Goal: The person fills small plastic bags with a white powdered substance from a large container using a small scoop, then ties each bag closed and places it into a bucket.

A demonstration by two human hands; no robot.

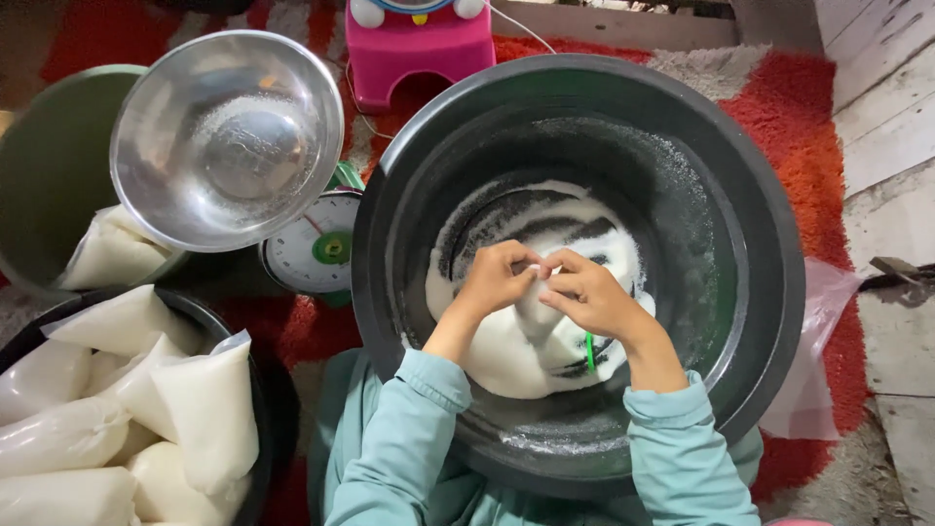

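Sugar [506, 341] may spill back into the basin [750, 195] if the fingers [545, 282] of both hands, pinching the bag [536, 317] mouth together, slip.

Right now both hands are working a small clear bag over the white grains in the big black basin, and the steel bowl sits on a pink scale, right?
Nearly. The head view shows the left hand and right hand on the bag over the black basin, but the steel bowl sits on a green scale, not a pink one.
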